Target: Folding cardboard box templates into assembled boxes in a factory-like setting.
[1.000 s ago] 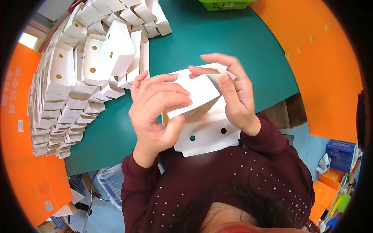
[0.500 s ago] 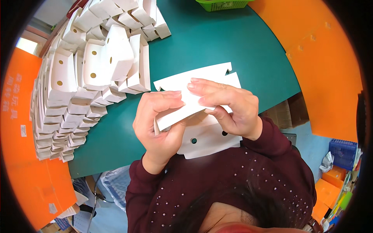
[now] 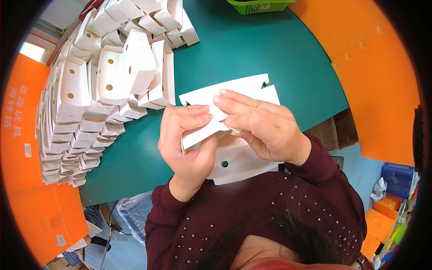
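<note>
Between my hands is a partly folded white cardboard box blank [image 3: 236, 83], held above the near edge of the green table. Its far edge has notches, and a flap with a round hole hangs toward my chest. My left hand [image 3: 186, 132] grips the left end, thumb below and fingers on top. My right hand [image 3: 265, 123] closes over the right part, fingers across the top and thumb underneath, pressing a fold. The parts of the card under the right fingers are hidden.
Stacks of folded white boxes [image 3: 74, 90] with round holes pile up on the left of the green table [image 3: 252, 45]. A green basket [image 3: 260, 6] stands at the far edge. Orange panels [image 3: 373, 76] border both sides. A blue crate [image 3: 398, 178] is at the right.
My right hand has closed further over the card and its fingers have bent the middle edge. One hole in the near flap is now covered. My left hand has shifted slightly right.
</note>
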Demonstrator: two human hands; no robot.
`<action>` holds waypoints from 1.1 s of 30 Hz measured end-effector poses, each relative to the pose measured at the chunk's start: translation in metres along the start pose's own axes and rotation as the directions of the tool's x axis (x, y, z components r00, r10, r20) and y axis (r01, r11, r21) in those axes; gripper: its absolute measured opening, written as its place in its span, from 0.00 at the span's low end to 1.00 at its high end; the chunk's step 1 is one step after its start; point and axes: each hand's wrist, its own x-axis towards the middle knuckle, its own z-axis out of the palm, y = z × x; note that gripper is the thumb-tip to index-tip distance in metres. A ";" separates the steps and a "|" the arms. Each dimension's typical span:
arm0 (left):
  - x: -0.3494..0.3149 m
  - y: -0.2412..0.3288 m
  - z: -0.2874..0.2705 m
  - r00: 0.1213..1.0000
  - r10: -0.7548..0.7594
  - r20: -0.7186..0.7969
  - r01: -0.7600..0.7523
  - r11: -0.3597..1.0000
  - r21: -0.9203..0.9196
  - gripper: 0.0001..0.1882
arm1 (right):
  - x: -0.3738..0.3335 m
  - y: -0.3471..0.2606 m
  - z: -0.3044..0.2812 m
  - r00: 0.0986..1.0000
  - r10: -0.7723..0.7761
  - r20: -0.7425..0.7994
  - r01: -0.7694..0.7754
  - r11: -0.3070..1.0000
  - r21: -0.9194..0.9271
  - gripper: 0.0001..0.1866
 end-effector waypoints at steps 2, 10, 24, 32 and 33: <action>0.002 -0.001 0.000 0.999 0.032 0.035 -0.033 0.999 0.011 0.16 | -0.002 0.001 0.000 0.999 0.034 0.003 -0.034 0.999 0.016 0.08; 0.003 -0.005 -0.010 0.978 0.130 0.164 -0.142 0.988 0.067 0.18 | 0.002 0.007 0.006 0.998 0.049 0.045 -0.058 0.974 0.218 0.11; -0.024 -0.028 -0.010 0.961 0.221 -0.169 -0.244 0.960 -0.136 0.14 | 0.005 0.012 0.035 0.990 -0.077 -0.114 0.069 0.995 -0.071 0.20; -0.026 -0.036 -0.015 0.969 0.227 -0.103 -0.249 0.894 -0.374 0.11 | 0.000 0.004 0.039 0.989 -0.017 -0.146 0.009 0.999 -0.054 0.21; -0.026 -0.036 -0.017 0.969 0.226 -0.104 -0.248 0.894 -0.373 0.11 | 0.000 0.004 0.039 0.989 -0.017 -0.145 0.009 0.999 -0.054 0.21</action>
